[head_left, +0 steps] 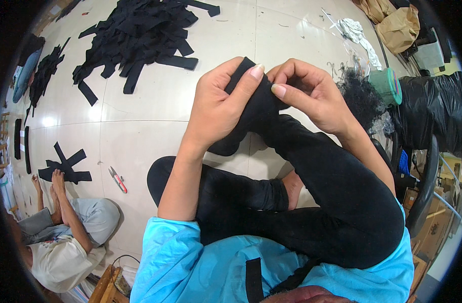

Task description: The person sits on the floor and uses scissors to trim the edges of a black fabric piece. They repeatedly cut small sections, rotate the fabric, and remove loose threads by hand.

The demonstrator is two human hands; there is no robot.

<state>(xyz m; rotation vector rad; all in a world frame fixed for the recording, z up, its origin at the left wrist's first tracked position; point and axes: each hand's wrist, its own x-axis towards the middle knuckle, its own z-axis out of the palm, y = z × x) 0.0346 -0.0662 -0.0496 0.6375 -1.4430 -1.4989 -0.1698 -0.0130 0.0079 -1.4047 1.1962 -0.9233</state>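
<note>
In front of me, above my raised knee, I hold a black fabric strip (255,112). My left hand (218,98) is closed around it, thumb pressed flat on top near its upper end. At the strip's right edge, my right hand (311,93) pinches the cloth between thumb and index finger, the other fingers curled. The strip hangs down past my left hand toward my black trousers, and its lower part is hard to tell from them. Whatever lies between the right fingertips is too small to make out.
A large heap of black strips (140,35) covers the floor at the far left. Red-handled thread snips (118,180) lie left of my knee. A co-worker (64,227) sits further left, handling black strips. On the right are black thread scraps (361,96), a green tub (386,86) and black plastic bags (432,111).
</note>
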